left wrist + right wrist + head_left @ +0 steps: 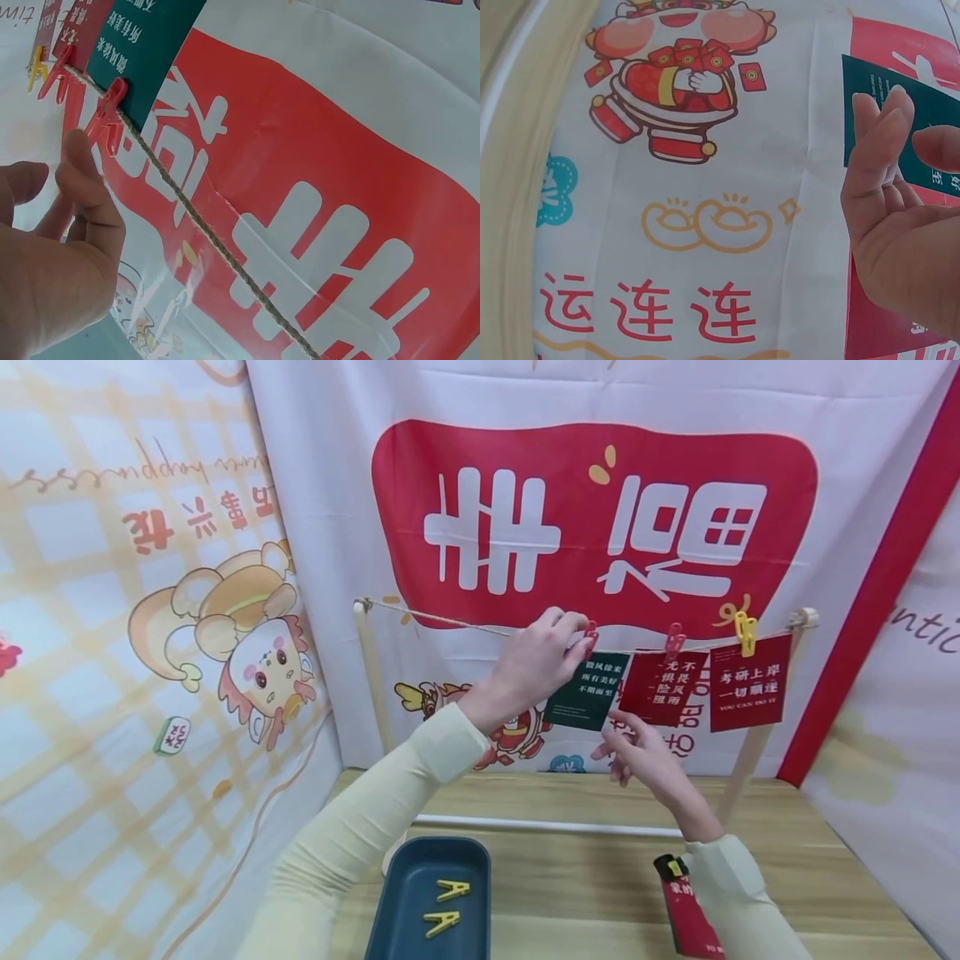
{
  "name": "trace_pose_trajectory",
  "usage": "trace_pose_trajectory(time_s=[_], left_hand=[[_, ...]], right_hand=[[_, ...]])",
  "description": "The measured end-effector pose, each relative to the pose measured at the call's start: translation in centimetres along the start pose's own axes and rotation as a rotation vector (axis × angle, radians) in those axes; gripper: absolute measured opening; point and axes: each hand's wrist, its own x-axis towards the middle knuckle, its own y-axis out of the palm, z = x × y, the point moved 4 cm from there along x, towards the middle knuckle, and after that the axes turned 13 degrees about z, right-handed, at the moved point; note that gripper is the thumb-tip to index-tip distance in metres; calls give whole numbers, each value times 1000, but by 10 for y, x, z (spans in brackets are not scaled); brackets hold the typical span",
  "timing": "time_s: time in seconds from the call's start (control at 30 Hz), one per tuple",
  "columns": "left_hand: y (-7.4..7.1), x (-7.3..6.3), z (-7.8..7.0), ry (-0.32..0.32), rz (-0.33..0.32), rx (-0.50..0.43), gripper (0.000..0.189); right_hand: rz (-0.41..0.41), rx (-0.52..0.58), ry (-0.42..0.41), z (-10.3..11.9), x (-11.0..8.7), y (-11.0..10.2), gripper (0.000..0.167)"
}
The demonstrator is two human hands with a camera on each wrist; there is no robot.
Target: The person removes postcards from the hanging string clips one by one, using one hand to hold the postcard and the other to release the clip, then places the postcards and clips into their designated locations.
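A green card (588, 692) with white writing hangs from a twine line (217, 241), clipped at its top by a red clothespin (109, 112). My left hand (542, 653) is up at this clothespin; in the left wrist view its fingertips are right by the clothespin's handles, with the thumb apart from them. Below the green card's lower right corner is my right hand (643, 755), its fingers loosely bent. The right wrist view has that hand (900, 217) overlapping the card, thumb and fingers spread apart.
Two red cards hang farther right, a middle one (663, 693) and an end one (746, 689) under a yellow clothespin (746, 635). A wooden frame (373, 693) carries the line. Two yellow clothespins (452, 889) lie in a blue tray (390, 893). Another red card (692, 920) lies beside my right forearm.
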Motion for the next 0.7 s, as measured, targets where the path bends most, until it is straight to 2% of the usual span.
trace_pose_trajectory(time_s=[0.17, 0.4, 0.7], left_hand=[[6, 8, -2, -48, 73, 14, 44], [12, 16, -1, -97, 115, 31, 50], [14, 24, -3, -88, 124, 20, 48]], right_hand=[[-3, 24, -9, -1, 4, -1, 64], [0, 41, -11, 2, 11, 4, 61], [-8, 92, -24, 3, 14, 8, 52]])
